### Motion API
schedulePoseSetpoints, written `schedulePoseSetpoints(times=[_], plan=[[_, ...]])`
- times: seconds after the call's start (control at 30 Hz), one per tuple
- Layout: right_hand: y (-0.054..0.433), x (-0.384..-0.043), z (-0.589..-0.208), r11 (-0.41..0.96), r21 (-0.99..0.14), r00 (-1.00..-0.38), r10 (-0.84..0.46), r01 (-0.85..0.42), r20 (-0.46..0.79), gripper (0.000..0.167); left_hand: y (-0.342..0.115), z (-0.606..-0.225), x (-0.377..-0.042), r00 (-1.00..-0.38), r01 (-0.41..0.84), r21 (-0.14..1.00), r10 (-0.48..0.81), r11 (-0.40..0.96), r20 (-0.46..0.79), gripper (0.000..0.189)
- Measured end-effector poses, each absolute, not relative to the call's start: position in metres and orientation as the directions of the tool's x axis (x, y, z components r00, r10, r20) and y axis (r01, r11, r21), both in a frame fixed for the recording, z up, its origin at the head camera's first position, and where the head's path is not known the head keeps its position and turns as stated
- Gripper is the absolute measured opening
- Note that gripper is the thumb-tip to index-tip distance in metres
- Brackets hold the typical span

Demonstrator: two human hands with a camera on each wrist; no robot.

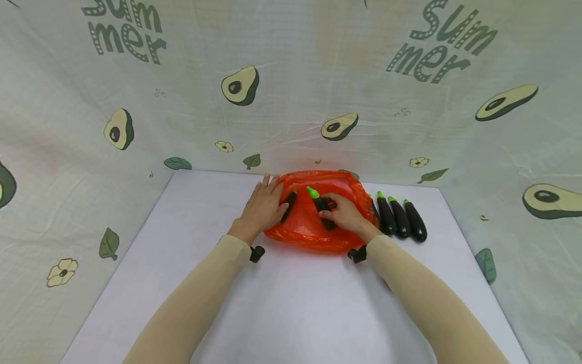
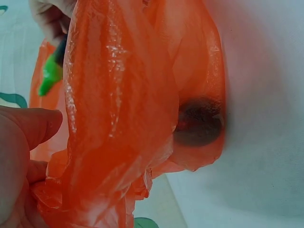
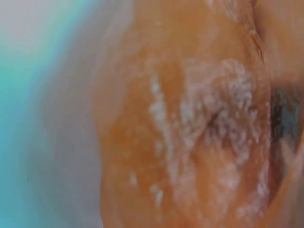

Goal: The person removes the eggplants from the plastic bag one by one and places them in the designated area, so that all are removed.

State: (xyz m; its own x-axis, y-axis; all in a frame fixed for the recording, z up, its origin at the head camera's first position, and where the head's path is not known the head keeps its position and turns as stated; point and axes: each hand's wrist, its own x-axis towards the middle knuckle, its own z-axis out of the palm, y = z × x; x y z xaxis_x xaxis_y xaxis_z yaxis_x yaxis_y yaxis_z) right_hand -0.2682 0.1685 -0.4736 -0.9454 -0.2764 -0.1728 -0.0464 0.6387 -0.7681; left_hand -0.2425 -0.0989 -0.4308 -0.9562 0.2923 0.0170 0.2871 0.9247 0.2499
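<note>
A red plastic bag lies on the table with its mouth spread wide between both hands. My right hand grips a dark eggplant over the bag, its bright green stem end pointing up and left. Straight fingers of my left hand rest along the bag's left edge, and the thumb reaches inward. Beside that thumb, inside the bag, lies another eggplant. In the left wrist view, a dark rounded shape shows through the thin plastic. Blurred red plastic fills most of the right wrist view.
Several more eggplants lie side by side on the white table, just right of the bag. A pale cloth printed with avocados and lettering stands behind the table and along its sides.
</note>
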Motion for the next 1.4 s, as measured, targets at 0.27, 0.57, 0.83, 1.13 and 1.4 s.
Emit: schedulePoseSetpoints(times=[0.27, 0.57, 0.83, 1.13, 1.4], plan=[[0.17, -0.257, -0.465, 0.57, -0.82, -0.964, -0.242, -0.051, -0.109, 0.072, -0.099, -0.43, -0.243, -0.955, 0.287, 0.254, 0.295, 0.924, 0.006, 0.075], [0.168, -0.245, -0.454, 0.532, -0.846, -0.984, -0.167, -0.031, -0.068, 0.079, -0.102, -0.428, -0.242, -0.952, 0.299, 0.263, 0.305, 0.917, 0.017, 0.074], [0.173, -0.229, -0.439, 0.491, -0.871, -0.99, -0.114, 0.02, -0.087, 0.083, -0.101, -0.428, -0.243, -0.95, 0.304, 0.266, 0.312, 0.915, 0.015, 0.075], [0.183, -0.215, -0.436, 0.527, -0.849, -0.998, -0.058, -0.028, -0.003, 0.082, -0.101, -0.427, -0.242, -0.952, 0.295, 0.254, 0.305, 0.921, 0.0, 0.075], [0.201, -0.206, -0.428, 0.599, -0.8, -0.999, -0.003, -0.04, 0.048, 0.082, -0.102, -0.427, -0.241, -0.953, 0.293, 0.248, 0.301, 0.923, 0.004, 0.076]])
